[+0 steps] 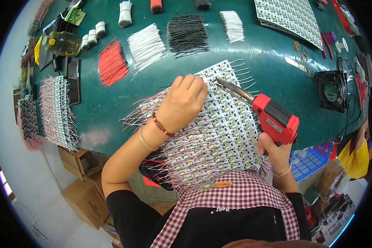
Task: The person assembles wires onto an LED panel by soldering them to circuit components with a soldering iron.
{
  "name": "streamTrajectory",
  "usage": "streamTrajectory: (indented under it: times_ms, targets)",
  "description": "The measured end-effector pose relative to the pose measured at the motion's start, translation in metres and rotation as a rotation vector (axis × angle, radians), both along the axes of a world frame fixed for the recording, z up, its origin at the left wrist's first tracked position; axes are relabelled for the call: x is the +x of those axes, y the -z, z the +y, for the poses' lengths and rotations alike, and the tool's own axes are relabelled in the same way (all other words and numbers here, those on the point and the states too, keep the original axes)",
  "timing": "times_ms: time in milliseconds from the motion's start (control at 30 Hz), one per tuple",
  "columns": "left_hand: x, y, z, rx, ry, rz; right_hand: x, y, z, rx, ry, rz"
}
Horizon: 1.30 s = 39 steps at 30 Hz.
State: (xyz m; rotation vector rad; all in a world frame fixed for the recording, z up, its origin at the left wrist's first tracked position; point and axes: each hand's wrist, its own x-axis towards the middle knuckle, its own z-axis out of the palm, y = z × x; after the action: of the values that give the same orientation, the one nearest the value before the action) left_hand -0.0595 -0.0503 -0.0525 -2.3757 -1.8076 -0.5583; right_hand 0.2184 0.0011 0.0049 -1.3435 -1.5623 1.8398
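A white panel of small LED circuit boards [213, 142] lies at the table's near edge, over my lap. Red and white wires [175, 159] stick out from its left side and lie across its rows. At the upper part of the panel, my left hand [185, 97] is closed with its fingers curled down; what they pinch is hidden beneath them. My right hand [275, 153] grips the handle of a red and black soldering gun [279, 120]. The gun's metal tip points up and left, over the boards, close to my left fingers.
Beyond the panel lie piles of red wires [113, 64], white wires [146, 47] and black wires [188, 35]. A black fan [330, 91] and scissors [304, 66] are at right, stacked boards [289, 20] behind. Wired panels [57, 111] lie left; a blue basket [312, 161] is low right.
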Motion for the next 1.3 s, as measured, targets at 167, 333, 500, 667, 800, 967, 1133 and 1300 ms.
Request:
streamTrajectory:
  times_ms: [167, 333, 500, 667, 800, 967, 1133, 1300]
  targets:
    - [-0.003, -0.011, -0.004, -0.051, -0.003, -0.047, 0.010, 0.000, -0.005, -0.083, 0.083, 0.088]
    - [0.009, -0.015, -0.014, 0.010, 0.000, -0.119, 0.022, 0.000, -0.010, -0.097, 0.095, 0.068]
    - [0.014, -0.004, -0.016, -0.030, 0.013, -0.184, 0.024, 0.004, -0.015, -0.132, 0.095, 0.059]
    - [0.016, -0.002, -0.015, -0.035, 0.026, -0.205, 0.021, 0.004, -0.014, -0.115, 0.051, 0.001]
    - [0.019, -0.002, -0.015, -0.048, -0.004, -0.186, 0.026, 0.005, -0.014, -0.141, 0.014, -0.052]
    - [0.017, -0.006, -0.013, -0.079, 0.009, -0.191, 0.028, 0.009, -0.017, -0.047, 0.004, -0.109]
    - [0.015, -0.008, -0.009, -0.096, 0.029, -0.173, 0.025, 0.004, -0.015, -0.037, -0.020, -0.118]
    - [0.014, -0.007, -0.009, -0.099, 0.042, -0.156, 0.030, 0.006, -0.018, -0.018, 0.054, -0.094]
